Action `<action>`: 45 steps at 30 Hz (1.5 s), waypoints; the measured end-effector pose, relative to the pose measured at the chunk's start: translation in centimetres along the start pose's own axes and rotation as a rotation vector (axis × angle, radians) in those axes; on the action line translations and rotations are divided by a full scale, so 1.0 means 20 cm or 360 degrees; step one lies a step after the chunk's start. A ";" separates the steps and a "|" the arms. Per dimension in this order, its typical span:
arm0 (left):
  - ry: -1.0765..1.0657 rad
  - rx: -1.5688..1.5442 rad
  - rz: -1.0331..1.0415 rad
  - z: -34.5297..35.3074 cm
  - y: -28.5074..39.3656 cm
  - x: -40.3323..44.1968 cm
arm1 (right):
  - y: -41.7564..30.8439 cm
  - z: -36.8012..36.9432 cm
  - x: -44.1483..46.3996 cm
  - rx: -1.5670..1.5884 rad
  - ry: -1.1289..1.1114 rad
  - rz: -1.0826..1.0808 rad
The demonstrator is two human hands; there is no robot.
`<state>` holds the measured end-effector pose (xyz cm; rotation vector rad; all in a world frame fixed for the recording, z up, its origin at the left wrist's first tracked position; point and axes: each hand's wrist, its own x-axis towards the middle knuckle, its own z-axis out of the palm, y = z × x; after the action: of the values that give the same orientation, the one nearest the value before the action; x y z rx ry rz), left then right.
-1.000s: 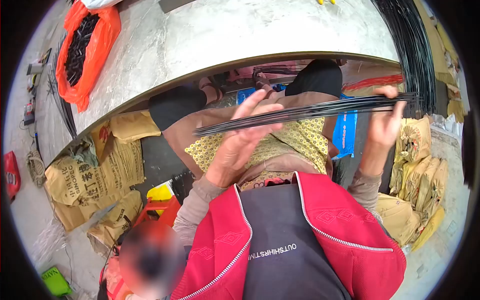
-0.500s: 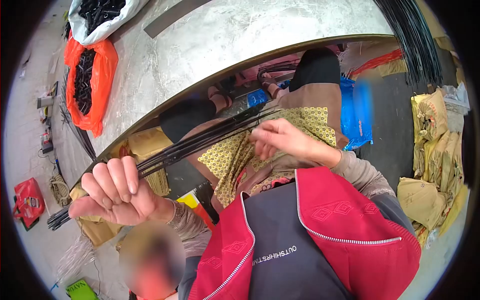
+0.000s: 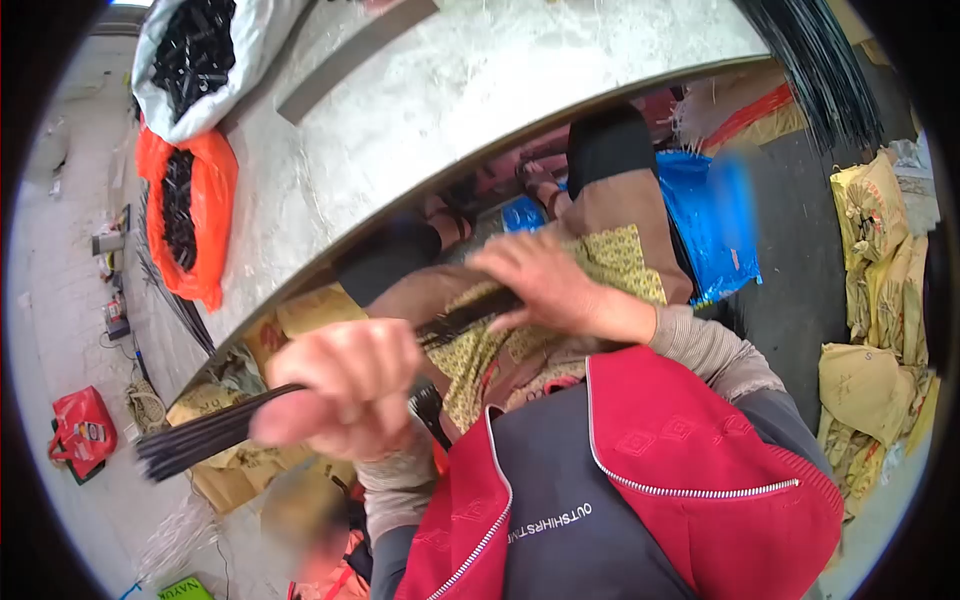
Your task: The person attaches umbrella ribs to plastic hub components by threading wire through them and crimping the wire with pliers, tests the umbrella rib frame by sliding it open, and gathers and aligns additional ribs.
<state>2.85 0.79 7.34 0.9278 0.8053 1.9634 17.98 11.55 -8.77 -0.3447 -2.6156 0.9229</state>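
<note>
A bundle of thin black rods (image 3: 215,432) slants across my lap, its lower end sticking out at the left. My left hand (image 3: 345,385) is wrapped round the bundle, somewhat blurred by motion. Over the bundle's other end lies my right hand (image 3: 555,285), fingers bent round the rods above the yellow patterned cloth (image 3: 615,255).
The grey tabletop (image 3: 450,90) arches in front of me. On its left stand a white bag (image 3: 255,60) and an orange bag (image 3: 213,190) of black pieces. More black rods (image 3: 825,70) hang at the right edge. Sacks (image 3: 870,390) and a blue bag (image 3: 705,220) lie right.
My left hand has moved right along the bundle from its left end. My right hand, earlier beside the rods, has closed on them. The view has shifted a little.
</note>
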 end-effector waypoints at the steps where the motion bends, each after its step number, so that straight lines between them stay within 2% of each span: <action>1: 0.0019 -0.0002 -0.0054 0.00 -0.05 -0.01 | 0.03 0.04 -0.02 0.0123 -0.0162 0.0006; 3: 0.0246 0.0050 -0.0169 0.02 -0.15 -0.03 | 0.15 0.20 -0.09 0.0473 -0.0385 0.0090; 5: 0.0184 0.0297 -0.0249 0.01 -0.20 -0.02 | 0.21 0.25 -0.13 0.0421 -0.0389 0.0143; 6: 0.0244 0.0214 -0.0266 0.01 -0.21 -0.02 | 0.22 0.27 -0.14 0.0404 -0.0396 0.0167; 9: 0.0251 0.0175 -0.0251 0.03 -0.19 0.00 | 0.21 0.28 -0.10 0.0450 -0.0272 0.0185; 10: 0.0202 0.0207 -0.0240 0.03 -0.19 0.01 | 0.24 0.34 -0.09 0.0557 -0.0055 0.0055; 12: 0.0129 0.0307 -0.0232 0.02 -0.20 0.01 | 0.26 0.41 -0.09 0.0631 -0.0131 0.0023; 15: 0.0226 0.0355 -0.0250 -0.02 -0.25 0.02 | 0.31 0.49 -0.10 0.0642 -0.0331 0.0014; 17: 0.0193 0.0390 -0.0168 -0.02 -0.25 0.01 | 0.29 0.43 -0.07 0.0638 -0.0383 0.0019; 20: 0.0223 0.0225 -0.0310 -0.02 -0.19 -0.03 | 0.10 0.15 0.03 0.0540 -0.1182 0.0281; 23: 0.0318 0.0200 -0.0330 -0.04 -0.17 -0.05 | 0.15 0.17 -0.04 0.0433 -0.0942 -0.0176; 24: 0.0357 0.0238 -0.0327 -0.04 -0.16 -0.06 | 0.18 0.15 -0.05 -0.0074 -0.0915 -0.0237; 26: 0.0411 0.0235 -0.0315 -0.04 -0.15 -0.08 | 0.20 0.03 0.00 -0.0551 -0.0735 0.0007; 28: 0.0398 0.0254 -0.0316 -0.04 -0.15 -0.09 | 0.28 -0.03 0.03 -0.0802 0.0014 0.0048; 31: 0.0340 0.0266 -0.0342 -0.01 -0.16 -0.10 | 0.22 -0.21 0.03 -0.0850 0.0290 0.0050; 34: 0.0319 0.0300 -0.0370 0.00 -0.18 -0.13 | 0.39 -0.16 -0.04 -0.0597 -0.0017 0.0623; 38: 0.0358 0.0247 -0.0303 0.02 -0.13 -0.12 | 0.40 -0.30 -0.07 -0.0641 0.0340 0.0365; 41: 0.0358 0.0329 -0.0270 0.05 -0.11 -0.12 | 0.39 -0.44 -0.08 -0.0715 0.0418 0.0494; 45: 0.0450 0.0478 -0.0469 0.06 -0.18 -0.12 | 0.26 -0.52 -0.07 -0.0815 0.0412 0.0200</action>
<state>6.31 0.63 4.34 0.6566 1.3478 1.7621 23.97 20.97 -4.84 -0.7104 -2.5696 0.2035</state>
